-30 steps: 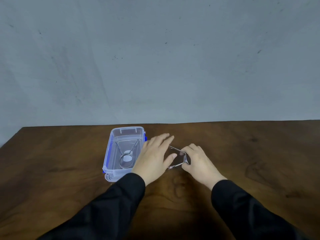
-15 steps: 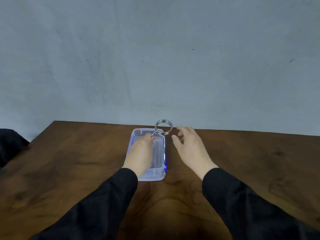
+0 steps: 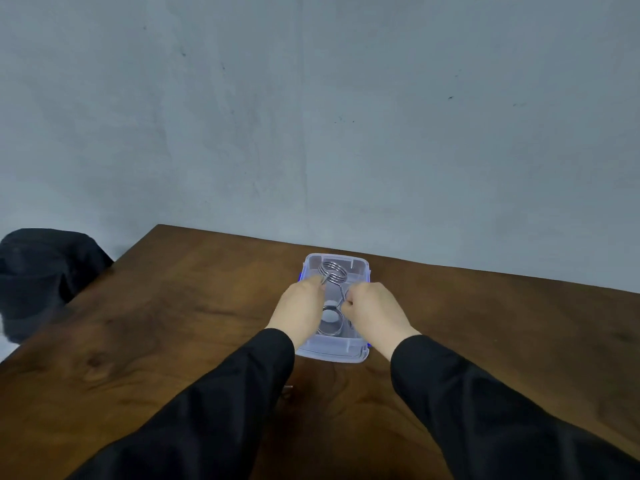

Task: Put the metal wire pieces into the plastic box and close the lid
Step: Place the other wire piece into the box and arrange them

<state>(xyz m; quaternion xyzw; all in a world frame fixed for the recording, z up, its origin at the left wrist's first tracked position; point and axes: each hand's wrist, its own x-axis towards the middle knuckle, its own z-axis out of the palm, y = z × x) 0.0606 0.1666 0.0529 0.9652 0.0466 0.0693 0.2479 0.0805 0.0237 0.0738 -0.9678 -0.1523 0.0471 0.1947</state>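
A clear plastic box (image 3: 360, 353) with blue clips stands open on the brown wooden table (image 3: 173, 323). A coiled metal wire piece (image 3: 333, 271) is over the box's far end. My left hand (image 3: 302, 308) pinches one of its legs and my right hand (image 3: 375, 311) pinches the other. Another coiled wire piece (image 3: 330, 323) lies on the box floor between my wrists. The lid is not visible.
A dark bag or cloth (image 3: 41, 271) sits off the table's left edge. A grey wall (image 3: 346, 116) rises right behind the table. A small pale speck (image 3: 288, 387) lies on the wood near my left sleeve.
Both hands have come together over the box. The wire coil has dropped from above the far rim into the box's far end. My right hand, open before, now pinches the wire.
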